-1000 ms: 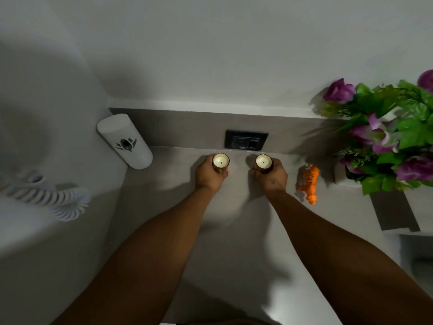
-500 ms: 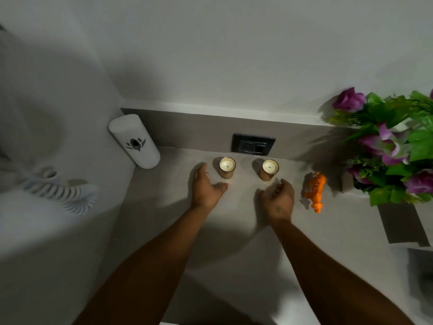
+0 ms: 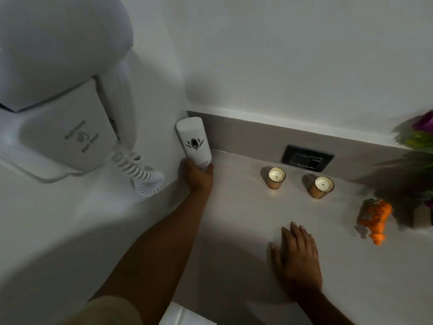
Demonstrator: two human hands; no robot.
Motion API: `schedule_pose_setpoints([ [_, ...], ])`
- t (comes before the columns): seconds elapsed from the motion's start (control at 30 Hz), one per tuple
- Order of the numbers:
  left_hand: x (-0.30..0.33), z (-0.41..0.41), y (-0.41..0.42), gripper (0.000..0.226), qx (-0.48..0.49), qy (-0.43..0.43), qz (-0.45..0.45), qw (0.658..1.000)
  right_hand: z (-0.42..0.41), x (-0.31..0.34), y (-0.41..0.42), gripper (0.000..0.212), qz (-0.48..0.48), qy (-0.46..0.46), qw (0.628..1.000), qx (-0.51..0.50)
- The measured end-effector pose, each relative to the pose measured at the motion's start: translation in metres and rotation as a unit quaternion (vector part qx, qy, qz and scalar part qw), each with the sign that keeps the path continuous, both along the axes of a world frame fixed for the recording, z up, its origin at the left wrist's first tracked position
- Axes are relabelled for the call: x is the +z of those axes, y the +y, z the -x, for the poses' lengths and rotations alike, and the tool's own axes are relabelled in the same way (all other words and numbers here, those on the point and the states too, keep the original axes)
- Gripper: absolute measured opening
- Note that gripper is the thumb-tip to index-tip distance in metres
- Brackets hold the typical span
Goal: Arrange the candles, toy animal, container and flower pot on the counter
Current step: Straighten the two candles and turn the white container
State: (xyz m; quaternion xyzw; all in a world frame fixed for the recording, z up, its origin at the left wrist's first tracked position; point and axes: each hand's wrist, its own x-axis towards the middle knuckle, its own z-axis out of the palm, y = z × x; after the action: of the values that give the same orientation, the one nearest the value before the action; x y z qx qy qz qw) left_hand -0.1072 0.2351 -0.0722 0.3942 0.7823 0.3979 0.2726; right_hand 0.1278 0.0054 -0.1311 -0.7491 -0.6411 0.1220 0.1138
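A white cylindrical container (image 3: 193, 141) with a dark flower logo stands in the counter's back left corner. My left hand (image 3: 198, 177) is wrapped around its base. Two small gold candles, one (image 3: 275, 177) and another (image 3: 321, 186), stand side by side below the wall socket. An orange toy animal (image 3: 375, 219) lies to their right. The flower pot's purple and green blooms (image 3: 419, 134) show only at the right edge; the pot itself is cut off. My right hand (image 3: 296, 256) rests flat on the counter, fingers spread, holding nothing.
A white wall-mounted hair dryer (image 3: 65, 95) with a coiled cord (image 3: 140, 174) hangs on the left wall, close to the container. A black socket plate (image 3: 307, 158) sits in the grey backsplash. The pale counter (image 3: 234, 231) stretches toward me.
Both hands let go of the candles, which stay standing. My left hand moved left and took hold of the white container. My right hand drew back and flattened on the counter. The view swung left.
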Motion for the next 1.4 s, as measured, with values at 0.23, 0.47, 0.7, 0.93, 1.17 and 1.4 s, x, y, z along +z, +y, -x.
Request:
schedule_pose_setpoints([
  [0.23,0.01,0.011,0.022,0.067,0.009,0.02,-0.009,1.0,0.003,0.003,0.001,0.067,0.025,-0.013,1.0,-0.009],
  [0.47,0.009,0.013,0.023,0.07,-0.003,0.048,-0.006,0.999,0.004,0.004,0.002,0.07,0.023,-0.007,1.0,-0.015],
  [0.7,-0.002,0.01,0.015,0.069,0.006,0.058,0.001,0.998,0.004,0.005,0.002,0.07,0.025,0.001,1.0,-0.018],
  [0.93,-0.044,-0.049,-0.072,0.081,-0.166,0.026,-0.005,0.986,-0.02,0.013,0.026,0.072,-0.078,0.21,0.952,-0.209],
  [1.17,-0.028,-0.121,-0.064,0.08,-0.295,0.009,-0.008,0.955,-0.076,0.033,0.122,0.09,-0.045,0.372,0.823,-0.428],
  [1.4,-0.026,-0.135,-0.041,0.063,-0.289,0.005,-0.023,0.957,-0.076,0.024,0.14,0.078,-0.04,0.377,0.827,-0.415],
])
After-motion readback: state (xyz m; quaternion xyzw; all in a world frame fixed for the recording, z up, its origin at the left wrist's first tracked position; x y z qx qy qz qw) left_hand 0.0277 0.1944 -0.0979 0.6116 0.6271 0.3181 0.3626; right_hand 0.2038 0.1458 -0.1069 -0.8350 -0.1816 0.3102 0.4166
